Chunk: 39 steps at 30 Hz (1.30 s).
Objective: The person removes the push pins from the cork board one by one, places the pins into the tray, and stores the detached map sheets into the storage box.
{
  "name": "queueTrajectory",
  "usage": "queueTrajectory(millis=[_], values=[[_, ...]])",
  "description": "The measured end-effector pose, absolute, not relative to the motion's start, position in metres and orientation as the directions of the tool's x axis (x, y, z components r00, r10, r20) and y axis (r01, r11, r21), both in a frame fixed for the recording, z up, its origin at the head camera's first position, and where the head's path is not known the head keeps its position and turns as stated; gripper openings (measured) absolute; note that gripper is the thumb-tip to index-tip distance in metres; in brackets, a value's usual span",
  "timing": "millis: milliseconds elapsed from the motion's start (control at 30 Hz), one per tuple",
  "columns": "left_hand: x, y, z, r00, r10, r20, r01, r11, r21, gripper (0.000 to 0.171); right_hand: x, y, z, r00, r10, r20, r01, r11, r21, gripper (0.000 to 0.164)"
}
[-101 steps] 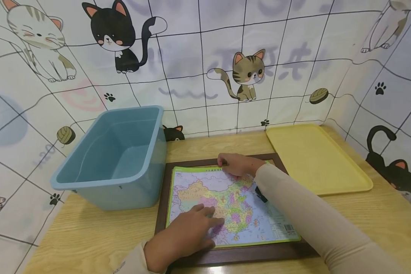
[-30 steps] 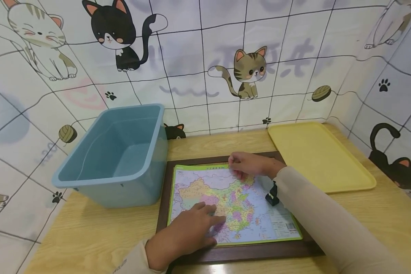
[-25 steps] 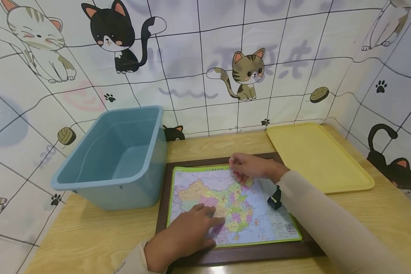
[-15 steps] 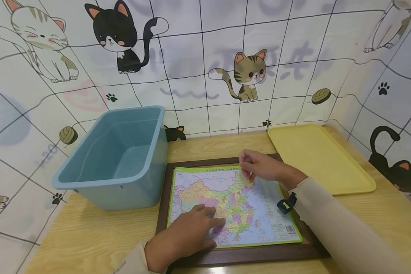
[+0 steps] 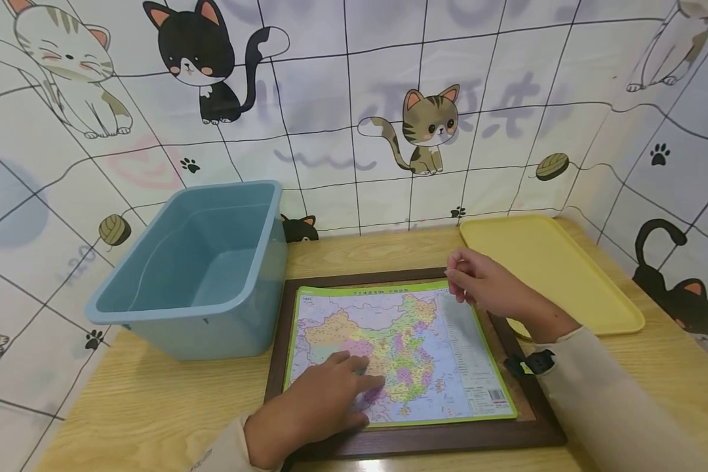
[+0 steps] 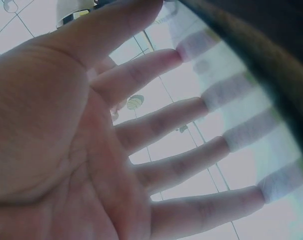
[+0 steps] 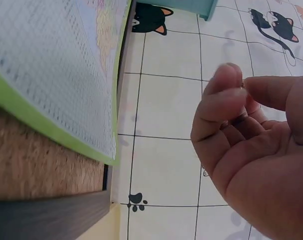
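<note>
A map [image 5: 383, 354] with a green border lies on a cork board [image 5: 525, 410] in a dark wooden frame [image 5: 425, 446]. My left hand [image 5: 321, 403] rests on the lower left of the map, fingers spread; in the left wrist view its straight fingertips meet the map's glossy surface. Over the map's top right corner is my right hand [image 5: 478, 282]. Its thumb and forefinger pinch a tiny thing [image 7: 243, 86], nearly all hidden between the fingertips; I cannot tell its kind. The right wrist view shows this hand raised off the map, whose corner curls slightly up from the cork.
To the left of the board stands a blue plastic tub [image 5: 171, 314], with nothing seen inside. A yellow tray [image 5: 566, 275] lies at the back right, partly behind my right forearm. A cat-patterned sheet [image 5: 330, 131] covers the walls behind the wooden table [image 5: 136, 419].
My right hand has moved right along the map's top edge, from the middle to above the top right corner, fingertips still pinched. My left hand keeps its place on the map.
</note>
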State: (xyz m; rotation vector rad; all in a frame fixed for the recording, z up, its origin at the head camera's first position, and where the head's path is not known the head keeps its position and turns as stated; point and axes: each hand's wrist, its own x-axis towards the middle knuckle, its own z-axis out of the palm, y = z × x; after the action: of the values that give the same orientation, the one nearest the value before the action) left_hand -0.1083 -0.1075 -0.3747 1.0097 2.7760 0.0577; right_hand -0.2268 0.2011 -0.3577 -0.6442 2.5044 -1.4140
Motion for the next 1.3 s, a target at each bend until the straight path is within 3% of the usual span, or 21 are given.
queueTrajectory(millis=[367, 633, 900, 1300], values=[[-0.109, -0.111, -0.373, -0.747, 0.646, -0.156, 0.639, 0.763, 0.098, 0.053, -0.215, 0.224, -0.365, -0.919, -0.38, 0.105, -0.289, 0.469, -0.834, 0.016], [-0.108, -0.11, -0.374, -0.76, 0.626, -0.175, 0.609, 0.78, 0.145, 0.05, -0.214, 0.239, -0.364, -0.951, -0.289, 0.109, -0.27, 0.607, -0.748, 0.013], [-0.108, -0.109, -0.376, -0.761, 0.631, -0.147, 0.617, 0.775, 0.134, 0.047, -0.224, 0.252, -0.37, -0.98, -0.195, 0.033, -0.173, 0.766, -0.619, 0.016], [-0.109, -0.105, -0.376, -0.752, 0.644, -0.142, 0.624, 0.765, 0.159, 0.049, -0.23, 0.28, -0.384, -0.979, -0.18, -0.091, -0.098, 0.821, -0.563, 0.016]])
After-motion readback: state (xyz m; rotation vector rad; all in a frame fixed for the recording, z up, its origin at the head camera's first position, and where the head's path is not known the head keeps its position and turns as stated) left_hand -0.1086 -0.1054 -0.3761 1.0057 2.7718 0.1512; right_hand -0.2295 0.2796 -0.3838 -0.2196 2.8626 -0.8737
